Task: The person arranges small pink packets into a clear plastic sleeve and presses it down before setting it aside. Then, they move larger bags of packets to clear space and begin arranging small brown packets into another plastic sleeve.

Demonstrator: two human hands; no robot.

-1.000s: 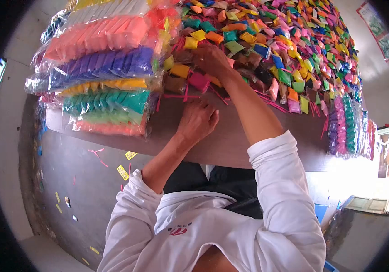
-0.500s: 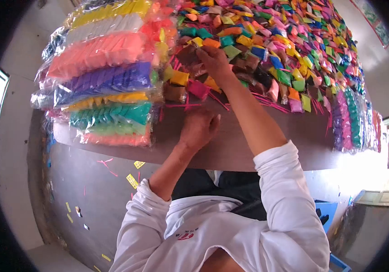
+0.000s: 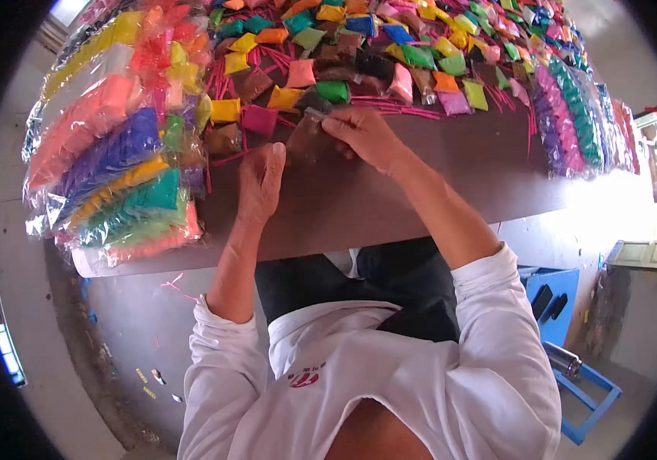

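Between thumb and fingers, my right hand point(image 3: 363, 136) pinches the upper edge of a small clear plastic bag point(image 3: 303, 143), which hangs over the brown table top. My left hand point(image 3: 261, 180) is just left of the bag, thumb raised and apart from the fingers, with nothing seen in it. Behind both hands lie small coloured packets, among them a magenta packet point(image 3: 258, 119), a yellow packet point(image 3: 226, 110) and a brown packet point(image 3: 223, 139). Pink plastic sticks point(image 3: 397, 110) lie among and in front of them.
Clear bags of packed colours point(image 3: 106, 169) are stacked on the table's left. More long filled bags point(image 3: 577, 115) stand at its right end. The table's front edge point(image 3: 313, 248) curves before my lap. A blue stool point(image 3: 554, 295) is on the floor at right.
My right hand has drawn back from the packets towards me and now holds the clear bag. My left hand's thumb is now raised beside it. The view has shifted.
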